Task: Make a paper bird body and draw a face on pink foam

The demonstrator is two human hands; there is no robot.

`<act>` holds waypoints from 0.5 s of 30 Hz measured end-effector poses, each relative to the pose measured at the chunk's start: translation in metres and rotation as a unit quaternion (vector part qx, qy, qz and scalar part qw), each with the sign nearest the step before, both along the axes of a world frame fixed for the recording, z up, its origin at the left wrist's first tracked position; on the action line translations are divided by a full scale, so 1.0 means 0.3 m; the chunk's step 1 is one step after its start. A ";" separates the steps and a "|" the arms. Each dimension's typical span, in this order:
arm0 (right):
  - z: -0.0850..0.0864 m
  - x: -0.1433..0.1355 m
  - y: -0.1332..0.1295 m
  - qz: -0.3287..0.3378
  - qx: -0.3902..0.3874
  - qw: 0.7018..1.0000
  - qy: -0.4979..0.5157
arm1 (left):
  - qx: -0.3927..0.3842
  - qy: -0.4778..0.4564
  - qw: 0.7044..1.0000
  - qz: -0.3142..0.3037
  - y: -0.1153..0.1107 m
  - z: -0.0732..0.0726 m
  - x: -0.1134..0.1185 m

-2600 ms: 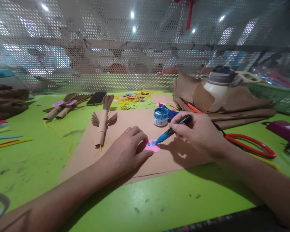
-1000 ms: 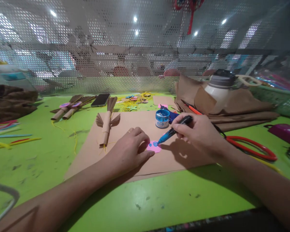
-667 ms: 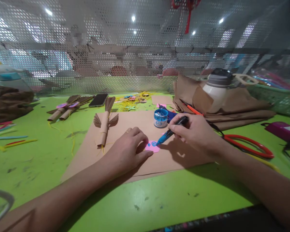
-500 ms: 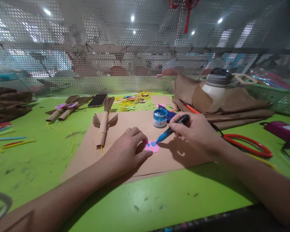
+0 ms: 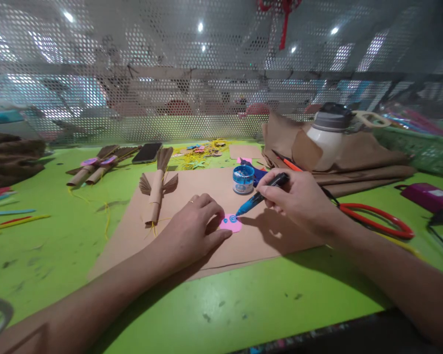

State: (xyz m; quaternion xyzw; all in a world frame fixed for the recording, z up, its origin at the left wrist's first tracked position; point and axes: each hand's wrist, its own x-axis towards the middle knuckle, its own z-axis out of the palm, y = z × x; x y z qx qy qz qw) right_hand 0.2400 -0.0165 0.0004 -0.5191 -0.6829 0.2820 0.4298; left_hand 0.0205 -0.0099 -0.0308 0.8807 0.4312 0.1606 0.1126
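Observation:
A small pink paper piece [image 5: 235,226] with blue swirls drawn on it lies on the large brown paper sheet [image 5: 206,189]. My left hand [image 5: 197,226] rests on the sheet, its thumb and curled fingers gripping the left edge of the pink piece. In my right hand [image 5: 295,196] is a black marker [image 5: 260,196] whose front end is blue, its tip at the larger swirl. Just behind the tip stands an open jar of blue paint [image 5: 243,179]. A rolled brown paper figure [image 5: 157,191] with pleated wings lies left of my left hand.
Two similar paper figures [image 5: 96,169] and a phone [image 5: 146,153] lie at the back left. Yellow shreds [image 5: 199,153] are scattered behind the sheet. Right of it are orange-handled scissors [image 5: 380,219], folded brown paper [image 5: 372,152], a white bottle [image 5: 328,137] and a green basket [image 5: 417,147].
The marker's tip has shifted very slightly over the larger swirl. The whole view has moved a little; both hands otherwise keep their places.

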 end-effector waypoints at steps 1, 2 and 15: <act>0.000 0.001 -0.001 0.001 -0.002 1.000 0.007 | 0.000 0.001 1.000 0.000 0.001 0.000 0.000; 0.000 0.001 -0.001 0.001 -0.003 1.000 0.011 | 0.001 0.001 1.000 0.000 0.001 0.001 0.000; -0.010 0.000 -0.002 0.010 -0.005 1.000 -0.005 | 0.004 0.001 1.000 0.001 0.004 -0.001 -0.003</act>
